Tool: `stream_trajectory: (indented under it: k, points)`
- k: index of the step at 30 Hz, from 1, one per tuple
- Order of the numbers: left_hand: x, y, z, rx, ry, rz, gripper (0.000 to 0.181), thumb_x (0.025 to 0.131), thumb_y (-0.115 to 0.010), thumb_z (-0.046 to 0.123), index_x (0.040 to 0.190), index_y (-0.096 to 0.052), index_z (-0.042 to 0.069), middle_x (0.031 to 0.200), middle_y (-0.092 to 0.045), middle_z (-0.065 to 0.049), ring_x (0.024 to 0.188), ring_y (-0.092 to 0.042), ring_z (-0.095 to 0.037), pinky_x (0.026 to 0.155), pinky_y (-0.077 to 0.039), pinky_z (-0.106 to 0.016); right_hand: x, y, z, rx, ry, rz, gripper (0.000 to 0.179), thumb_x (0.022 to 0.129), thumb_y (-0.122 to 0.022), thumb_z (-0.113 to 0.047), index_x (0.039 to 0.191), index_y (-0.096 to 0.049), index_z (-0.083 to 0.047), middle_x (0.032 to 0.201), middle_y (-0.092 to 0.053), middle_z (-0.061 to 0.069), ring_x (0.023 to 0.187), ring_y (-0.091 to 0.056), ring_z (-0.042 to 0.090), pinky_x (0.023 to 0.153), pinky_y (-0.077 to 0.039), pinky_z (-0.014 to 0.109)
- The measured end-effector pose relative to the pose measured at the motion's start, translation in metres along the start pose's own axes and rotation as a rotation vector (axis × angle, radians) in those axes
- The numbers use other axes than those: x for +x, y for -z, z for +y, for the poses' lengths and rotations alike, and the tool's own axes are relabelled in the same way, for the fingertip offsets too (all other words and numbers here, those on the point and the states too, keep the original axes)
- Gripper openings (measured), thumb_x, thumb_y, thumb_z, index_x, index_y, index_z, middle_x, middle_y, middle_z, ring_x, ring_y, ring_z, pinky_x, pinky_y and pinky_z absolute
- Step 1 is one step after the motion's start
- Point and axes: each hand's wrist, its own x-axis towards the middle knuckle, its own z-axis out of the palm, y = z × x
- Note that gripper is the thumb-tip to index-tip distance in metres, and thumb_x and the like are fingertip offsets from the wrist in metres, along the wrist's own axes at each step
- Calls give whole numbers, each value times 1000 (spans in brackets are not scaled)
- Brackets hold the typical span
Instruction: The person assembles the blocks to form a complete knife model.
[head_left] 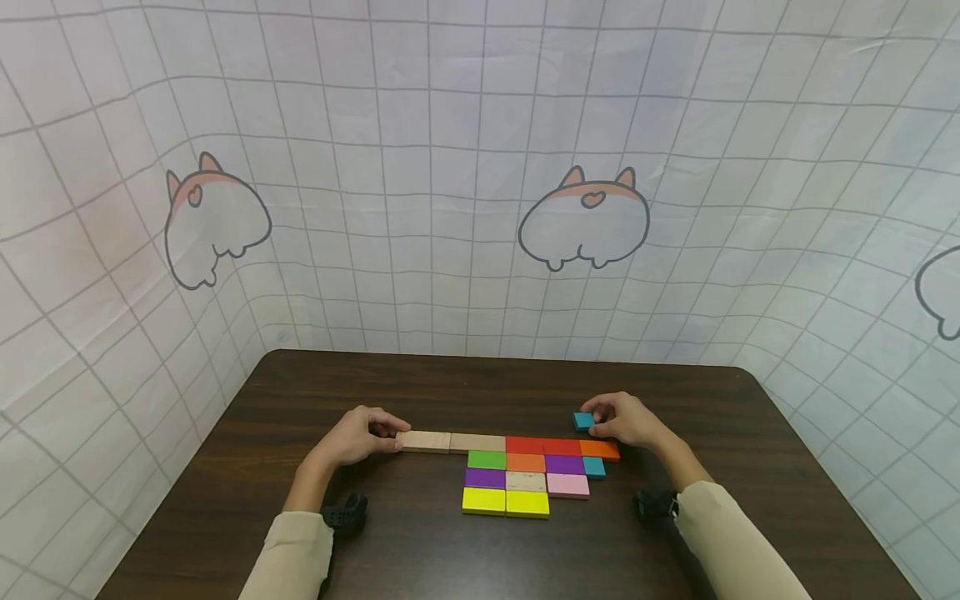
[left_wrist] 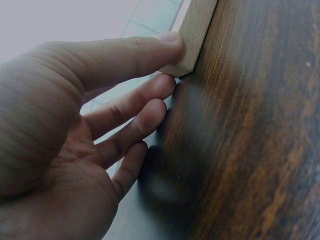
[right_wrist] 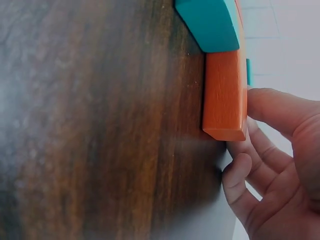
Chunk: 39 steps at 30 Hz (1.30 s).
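My left hand (head_left: 360, 435) is at the left end of the back row. Its thumb and fingers pinch the end of a plain wooden block (head_left: 423, 442); in the left wrist view the thumb lies on the near side of that wooden block (left_wrist: 197, 35). Behind the row, my right hand (head_left: 626, 419) pinches a small blue block (head_left: 582, 422) between thumb and fingers. Only a sliver of this blue block (right_wrist: 249, 71) shows in the right wrist view, beyond the orange end block (right_wrist: 225, 95). A second teal block (right_wrist: 212, 25) sits against the orange one's near side.
Two red blocks (head_left: 543, 446) and another plain block (head_left: 477, 442) continue the back row. In front lie green (head_left: 487, 459), purple (head_left: 485, 478), pink (head_left: 567, 486) and yellow blocks (head_left: 483, 501), set edge to edge. The dark wooden table (head_left: 420, 550) meets grid-patterned curtains (head_left: 450, 250).
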Motion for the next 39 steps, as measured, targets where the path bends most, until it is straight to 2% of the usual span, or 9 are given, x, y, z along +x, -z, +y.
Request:
stream_trajectory:
  k: [6,11,20,30,39]
  points:
    - [0,0,-1,3,-9,-5,24,88,-81,19,112,-80,15,99,-71,-2,84,-55,-18,75,-47,-34,-4,2,3,-12,11,43,31,91,-78,-13,121,-72,-8,93,-64,4,83,-57,19,76,-50,33]
    - [1,0,0,0,9,0,23,88,-82,18,111,-80,16,97,-71,-1,84,-56,-18,76,-48,-33,-13,8,-1,-23,50,77,31,91,-78,-15,121,-72,-8,91,-63,3,79,-56,18,69,-50,29]
    - [1,-1,-2,4,6,6,24,87,-82,19,111,-80,16,95,-71,-1,83,-57,-17,75,-48,-34,-45,16,-15,-53,108,100,30,89,-81,-17,117,-73,-8,86,-62,-1,72,-54,12,63,-48,24]
    - [1,0,-3,11,-3,12,23,88,-82,19,111,-80,16,95,-70,0,84,-57,-17,75,-48,-34,-86,13,-25,-27,170,78,32,87,-82,-20,116,-74,-9,87,-65,-3,72,-56,4,64,-51,23]
    - [2,0,-3,9,-2,6,23,88,-82,18,111,-80,16,95,-70,0,84,-57,-18,76,-48,-34,-106,-5,-34,-21,209,4,31,86,-83,-19,114,-73,-9,85,-64,-7,73,-57,1,65,-53,23]
